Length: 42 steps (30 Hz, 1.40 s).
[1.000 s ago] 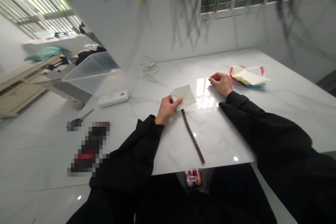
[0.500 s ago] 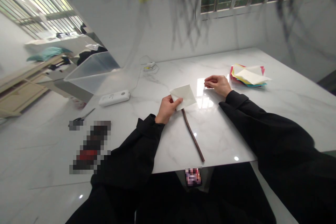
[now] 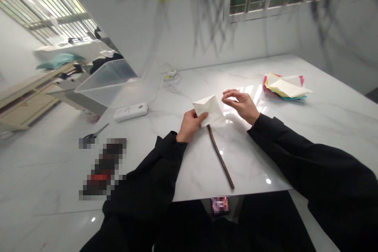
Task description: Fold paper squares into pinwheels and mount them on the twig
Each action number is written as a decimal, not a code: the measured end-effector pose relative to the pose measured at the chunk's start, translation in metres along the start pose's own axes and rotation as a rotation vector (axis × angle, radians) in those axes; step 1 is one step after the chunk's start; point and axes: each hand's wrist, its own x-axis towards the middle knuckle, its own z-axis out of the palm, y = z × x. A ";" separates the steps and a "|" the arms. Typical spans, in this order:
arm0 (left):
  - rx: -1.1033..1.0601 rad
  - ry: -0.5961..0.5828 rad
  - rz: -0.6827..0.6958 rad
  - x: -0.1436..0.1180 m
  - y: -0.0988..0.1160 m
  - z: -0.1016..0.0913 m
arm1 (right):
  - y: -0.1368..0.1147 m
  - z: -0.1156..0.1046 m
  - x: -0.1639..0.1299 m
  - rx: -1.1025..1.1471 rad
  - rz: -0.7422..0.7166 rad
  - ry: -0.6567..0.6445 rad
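My left hand (image 3: pixel 191 125) is closed on a small folded piece of white paper (image 3: pixel 211 109), its thumb pressing the near side. The paper looks folded to a point, like a small envelope. Just right of it, my right hand (image 3: pixel 242 106) is raised with thumb and fingertips pinched. What lies in that pinch, if anything, is too small to make out. A thin brown stick (image 3: pixel 221 156) lies on the white marbled table (image 3: pixel 191 173), its far end passing behind or under the paper.
Coloured and white papers (image 3: pixel 285 86) lie stacked to the right. On the left are a white power strip or device (image 3: pixel 131 112), scissors (image 3: pixel 96 133) and a blurred-out dark item (image 3: pixel 104 167). Behind them stands a clear plastic bin (image 3: pixel 108 80). A thin cable (image 3: pixel 171 76) runs near the wall.
My right hand has moved left, close to the paper, with its fingertips still together. My left hand keeps hold of the paper. The view has shifted slightly.
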 end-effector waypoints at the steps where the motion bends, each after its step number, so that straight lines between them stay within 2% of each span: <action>1: -0.005 -0.007 -0.002 -0.001 0.001 0.000 | -0.003 0.002 -0.002 0.005 -0.008 -0.029; 4: 0.003 -0.020 -0.006 -0.001 0.002 -0.001 | -0.008 0.011 -0.008 -0.030 -0.048 -0.125; 7: 0.030 -0.017 0.004 -0.001 0.001 -0.001 | -0.009 0.019 -0.012 -0.074 -0.077 -0.161; 14: 0.049 -0.063 -0.029 -0.003 0.003 -0.002 | -0.019 0.015 -0.007 0.079 -0.068 -0.028; 19: 0.108 -0.147 -0.008 -0.006 0.010 -0.001 | -0.034 0.013 -0.008 0.015 -0.141 -0.240; 23: 0.117 -0.164 -0.001 -0.007 0.014 -0.001 | -0.027 0.018 -0.013 -0.068 -0.177 -0.318; 28: 0.098 -0.173 -0.011 -0.007 0.014 0.000 | -0.015 0.017 -0.014 -0.171 -0.181 -0.307; 35: 0.084 -0.199 -0.026 -0.005 0.009 -0.002 | -0.018 0.014 -0.014 -0.244 -0.203 -0.301; 42: 0.060 -0.113 -0.017 -0.006 0.010 0.002 | -0.018 0.016 -0.012 -0.294 -0.266 -0.282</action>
